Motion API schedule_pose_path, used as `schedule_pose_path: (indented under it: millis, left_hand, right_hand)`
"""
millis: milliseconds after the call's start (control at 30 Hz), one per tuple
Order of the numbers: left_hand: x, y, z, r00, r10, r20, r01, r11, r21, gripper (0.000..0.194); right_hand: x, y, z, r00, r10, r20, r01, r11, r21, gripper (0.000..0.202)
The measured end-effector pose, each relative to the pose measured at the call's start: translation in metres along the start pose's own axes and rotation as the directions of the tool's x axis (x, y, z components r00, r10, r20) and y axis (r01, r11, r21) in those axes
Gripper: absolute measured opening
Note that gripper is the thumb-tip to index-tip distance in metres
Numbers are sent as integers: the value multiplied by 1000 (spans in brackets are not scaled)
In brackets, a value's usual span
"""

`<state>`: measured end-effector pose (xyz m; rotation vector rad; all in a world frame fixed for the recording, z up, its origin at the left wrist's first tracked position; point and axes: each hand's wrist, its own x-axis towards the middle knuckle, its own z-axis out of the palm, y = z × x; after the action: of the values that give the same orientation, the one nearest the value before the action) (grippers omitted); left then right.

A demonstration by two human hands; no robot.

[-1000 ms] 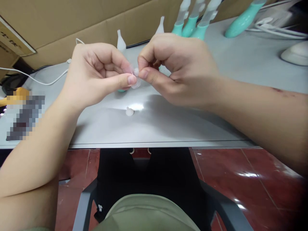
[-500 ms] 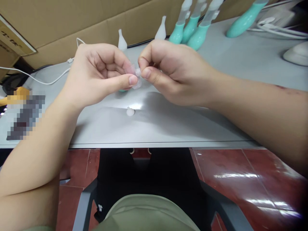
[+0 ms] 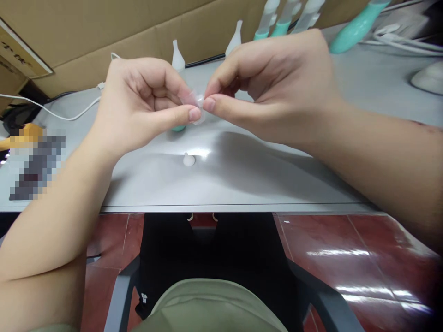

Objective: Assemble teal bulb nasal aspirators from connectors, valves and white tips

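My left hand [image 3: 148, 99] is closed, its thumb and fingers pinching a clear plastic piece [image 3: 198, 121] above the desk. From the right, my right hand [image 3: 277, 87] has its thumb and forefinger pinched at the small protruding end of the same piece. Its exact form is mostly hidden by the fingertips. Below both hands a small white rounded part with a little nub [image 3: 188, 159] lies on the desk. Behind my left hand stands a white tapered nozzle [image 3: 178, 60], with a bit of teal [image 3: 179, 128] showing under the fingers. Another white nozzle [image 3: 234, 41] rises behind my right hand.
Several teal-bulbed devices with clear tubes [image 3: 268, 20] stand at the back, partly covered by my right hand. Another teal bulb [image 3: 358, 30] leans at the right, near white cables [image 3: 398, 39]. Cardboard [image 3: 138, 32] lines the rear of the grey desk [image 3: 145, 184].
My right hand has turned and its back has risen, now covering more of the teal bulbs. Its fingertips stay at the clear piece. My left hand has barely moved.
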<state>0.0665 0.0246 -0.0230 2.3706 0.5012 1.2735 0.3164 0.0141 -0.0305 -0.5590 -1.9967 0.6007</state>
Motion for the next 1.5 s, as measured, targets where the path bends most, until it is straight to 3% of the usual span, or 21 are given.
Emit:
schedule_pose_path:
  millis: [133,433,667,933,1067,1333,1500]
  left_hand:
    - [-1,8,2,999,-43,-9,43,998,34,24]
    - [-2,16,1,993,-108,42,104,990,97,35]
    - [0,11,6,999,-38,-20,39,999,13,32]
    - [-2,9,5,999,-54,-1,54,998,-29,33]
    - [-2,12,5,998,-67,-5,67,998,-7,37]
    - [-3,3,5,999,-21,-27,21,1000,6,28]
    - [-4,-2,4,1000,-6,-21,6,1000,18,29]
  right_hand:
    - [0,-3,1,998,52,27,-53,998,17,13]
    - [0,1,-3,987,76,144,-79,997,15,12]
    - [0,7,-4,969,115,217,-120,993,10,17]
    - [2,16,-6,945,83,315,-154,966,207,17]
    - [2,16,-6,950,89,299,-169,952,254,18]
    - [1,3,-1,992,120,45,-126,980,153,37]
    - [1,3,-3,986,118,121,-134,982,133,24]
